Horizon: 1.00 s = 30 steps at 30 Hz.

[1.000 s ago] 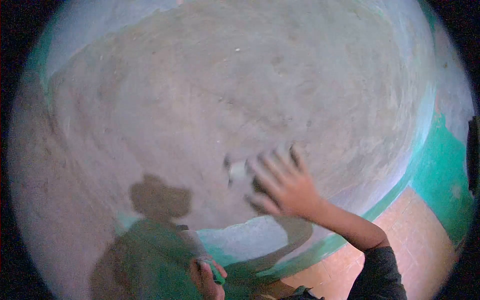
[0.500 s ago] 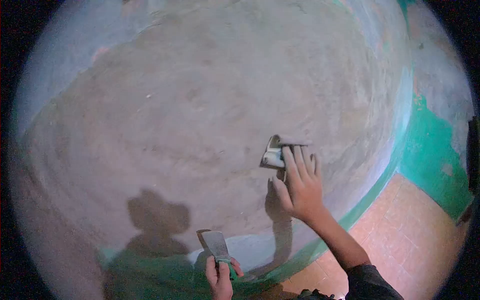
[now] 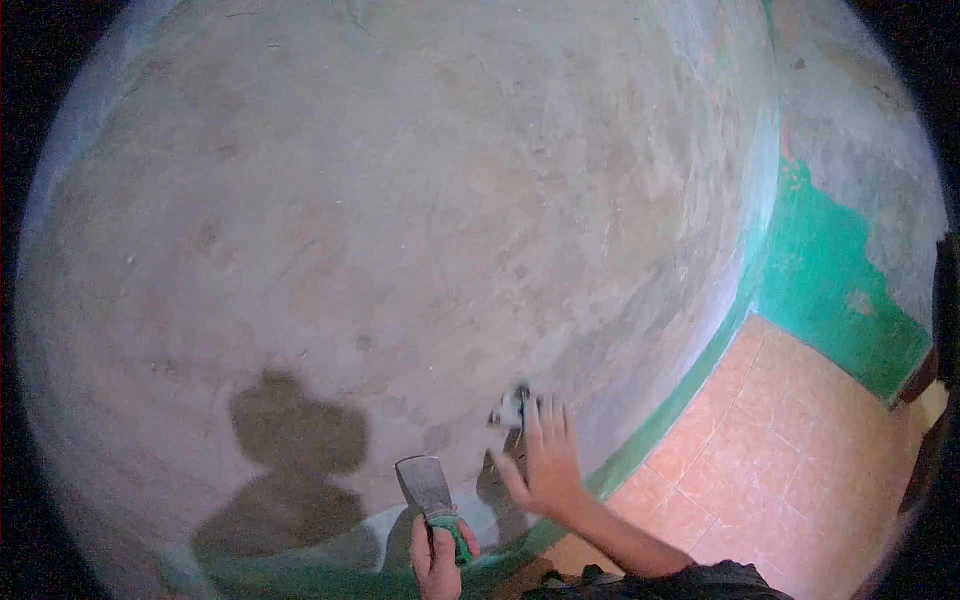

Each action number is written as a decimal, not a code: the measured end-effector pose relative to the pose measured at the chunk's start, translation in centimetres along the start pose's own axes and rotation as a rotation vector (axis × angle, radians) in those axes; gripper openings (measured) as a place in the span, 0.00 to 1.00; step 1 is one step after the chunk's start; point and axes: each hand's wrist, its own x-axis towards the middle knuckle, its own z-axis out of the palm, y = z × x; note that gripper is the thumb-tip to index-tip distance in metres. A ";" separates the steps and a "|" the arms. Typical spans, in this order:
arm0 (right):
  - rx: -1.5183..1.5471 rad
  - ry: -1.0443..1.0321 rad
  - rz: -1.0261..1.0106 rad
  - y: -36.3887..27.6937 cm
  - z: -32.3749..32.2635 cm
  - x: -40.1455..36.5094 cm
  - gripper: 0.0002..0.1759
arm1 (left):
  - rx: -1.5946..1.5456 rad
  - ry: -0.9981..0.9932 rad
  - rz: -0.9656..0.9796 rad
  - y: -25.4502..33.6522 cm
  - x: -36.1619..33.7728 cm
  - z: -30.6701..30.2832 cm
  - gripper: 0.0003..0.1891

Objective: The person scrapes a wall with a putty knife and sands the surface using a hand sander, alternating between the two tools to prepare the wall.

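Observation:
My left hand [image 3: 437, 568] is closed round the green handle of a putty knife [image 3: 427, 484] at the bottom of the view, its broad metal blade pointing up. My right hand [image 3: 550, 455] lies against the wall [image 3: 400, 220] with its fingers stretched over what looks like a folded piece of sandpaper [image 3: 511, 408]. Only the pale, dark-edged left part of that piece shows; the fingers hide the rest, and it is slightly blurred. The wall's surface is bare, grey-brown and patchy.
A green painted band [image 3: 640, 455] runs along the wall's foot. To the right are an orange tiled floor [image 3: 730, 430] and a side wall with peeling green paint [image 3: 830, 280]. A dark object [image 3: 945, 310] stands at the far right edge. My shadow [image 3: 300, 430] falls on the wall.
My right hand has moved down and a little left along the wall with the sandpaper. The view has tilted and shifted. My left hand keeps the putty knife in nearly the same place.

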 end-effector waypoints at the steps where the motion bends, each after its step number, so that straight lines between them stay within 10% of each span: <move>1: -0.028 -0.093 0.070 0.8 2.0 -2.8 0.45 | 0.043 0.070 -0.018 -0.9 0.3 0.4 0.19; 12: 0.064 0.064 0.214 3.4 0.2 0.4 0.42 | -0.146 -0.247 -0.209 -2.2 3.9 -0.7 0.29; 15: 0.079 -0.014 0.249 2.7 2.4 -3.4 0.41 | -0.108 -0.058 -0.301 -1.3 3.7 0.6 0.22; 18: 0.063 0.074 0.281 4.3 1.7 -1.7 0.39 | -0.323 -0.484 -0.338 -4.4 5.5 -2.2 0.26; 30: 0.440 0.362 0.433 5.0 2.2 1.8 0.35 | -0.251 -0.673 -0.432 -0.7 6.4 -1.4 0.22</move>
